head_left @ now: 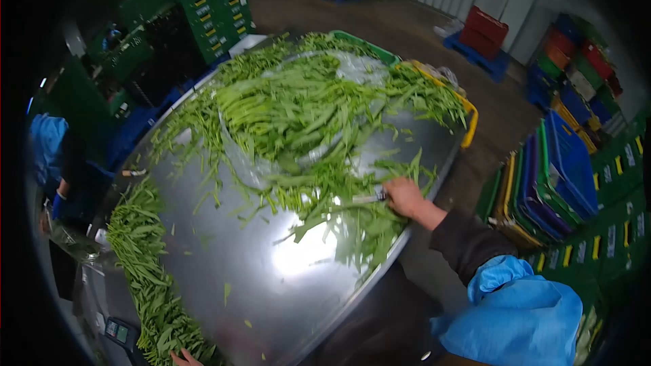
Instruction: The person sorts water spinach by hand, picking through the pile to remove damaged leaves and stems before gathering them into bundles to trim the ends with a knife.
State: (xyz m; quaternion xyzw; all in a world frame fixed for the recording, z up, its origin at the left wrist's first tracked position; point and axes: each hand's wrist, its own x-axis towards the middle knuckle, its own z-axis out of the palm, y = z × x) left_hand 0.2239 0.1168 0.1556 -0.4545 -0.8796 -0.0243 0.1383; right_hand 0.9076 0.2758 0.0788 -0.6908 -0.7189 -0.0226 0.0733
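Observation:
My right hand (405, 198) is closed around the handle of a knife (369, 198), whose metal blade points left over loose cut leaves. Only the fingertips of my left hand (186, 358) show at the bottom edge, apart and resting against a long row of leafy greens (152, 278), which look like water spinach. A large heap of the same greens (278, 108) lies on clear plastic sheeting (244, 163), cut stems facing left. Scattered leaves and stem bits surround the heap on the shiny metal table (224, 244).
A digital scale display (119, 331) stands at lower left. Green crates (210, 7) are stacked behind, and nested coloured crates (542, 183) stand at right. A yellow basket (468, 122) touches the table's far right edge. Another person in a blue sleeve (49, 142) is at left.

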